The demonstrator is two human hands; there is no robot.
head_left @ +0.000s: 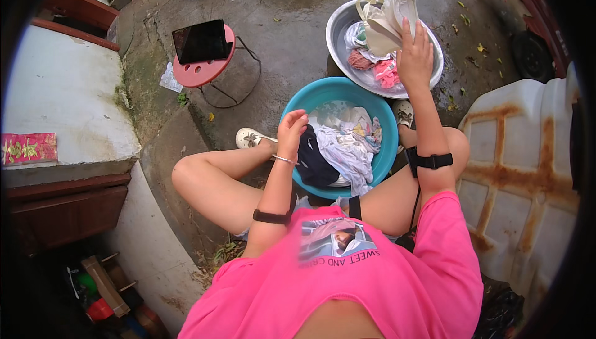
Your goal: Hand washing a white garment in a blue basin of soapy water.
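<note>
Outdoor wet concrete floor (292, 35). Our right hand (415, 56) grip holds cream garment (386, 19) over metal basin (338, 35); left hand (290, 131) loosely curled, empty, over teal basin (310, 97) of laundry.

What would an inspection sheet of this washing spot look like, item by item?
Surface: wet, stained concrete ground, a few fallen leaves.
Job's things: teal basin holding white and dark laundry; metal basin beyond it with pink and white pieces; cream garment held above the metal basin.
Clutter: red stool carrying a dark tablet; scrap of paper beside it.
Grippers: right hand gripping the cream garment; left hand loosely curled over the teal basin, holding nothing.
Cables: nothing seen; black straps on both forearms.
Surroundings: rusty white tank on the right, white wall ledge on the left.
</note>
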